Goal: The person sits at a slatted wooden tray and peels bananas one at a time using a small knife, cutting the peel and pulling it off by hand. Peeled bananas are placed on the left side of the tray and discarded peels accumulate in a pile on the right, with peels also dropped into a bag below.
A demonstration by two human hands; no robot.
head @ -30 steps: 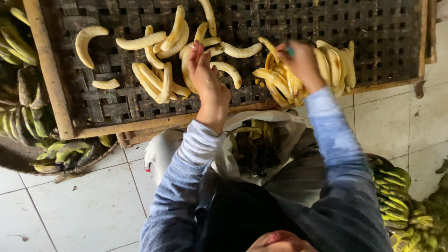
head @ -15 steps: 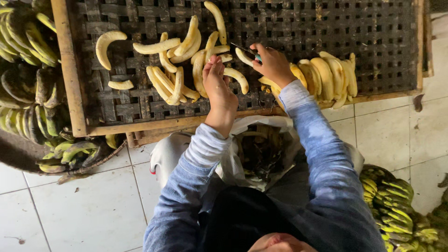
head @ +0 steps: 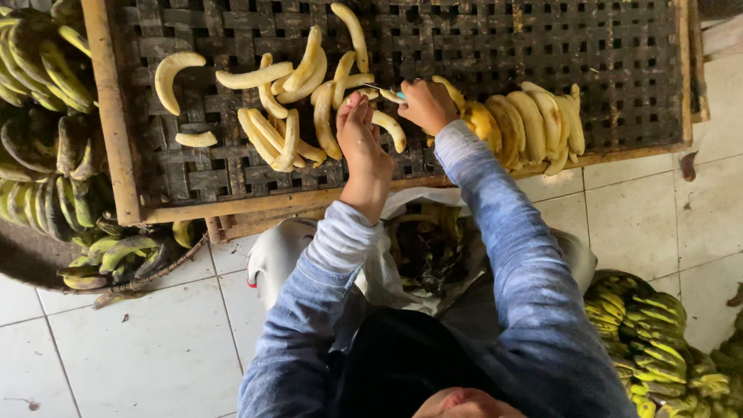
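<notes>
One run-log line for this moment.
left hand open above peeled bananas | right hand grips small knife | woven tray

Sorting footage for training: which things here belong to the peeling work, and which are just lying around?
In use: left hand; right hand holding small knife; peeled bananas; woven rack.

Lying about: unpeeled green bananas; second green bunch; bag of peels.

Peeled bananas (head: 294,116) are spread across a woven drying rack (head: 619,70). Above the rack's near edge, the left hand (head: 362,143) is held open while a small blade is gripped in the right hand (head: 424,104).
</notes>
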